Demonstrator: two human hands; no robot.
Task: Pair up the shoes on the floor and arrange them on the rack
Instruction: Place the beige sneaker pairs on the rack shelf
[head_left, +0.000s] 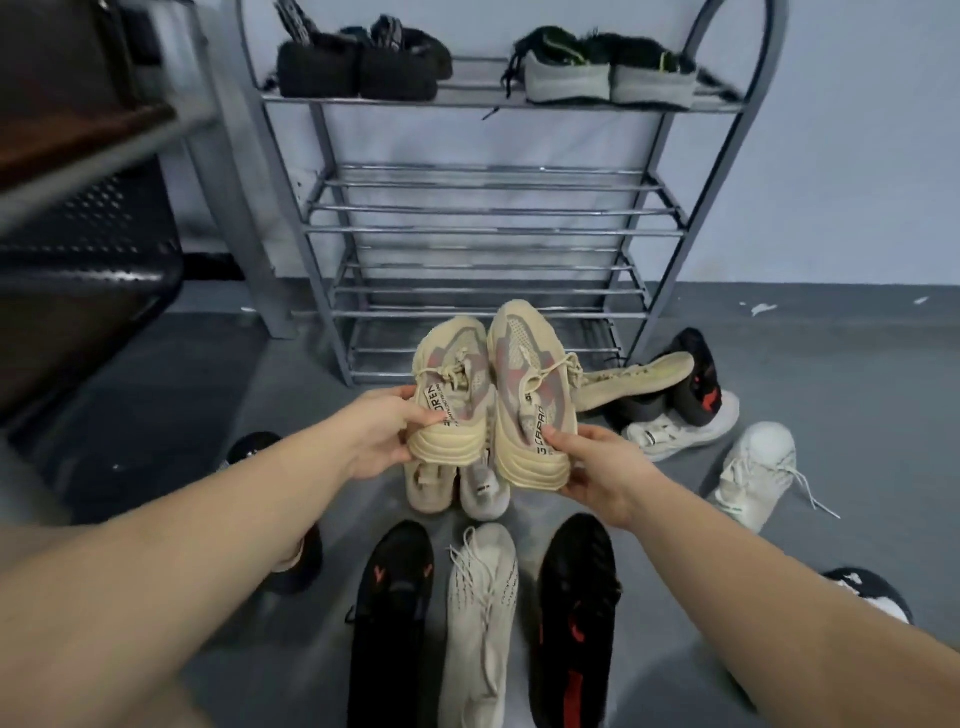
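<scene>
Beige knit sneakers (493, 395), a matched pair, held up at twelve o'clock before the grey metal rack (493, 228); left hand (384, 436) and right hand (602, 467) fingers clamp the heels. Light, soft uppers; stiff soles look the surest hold.

two pairs (483, 73) sit on the rack's (488, 228) top shelf.
</scene>
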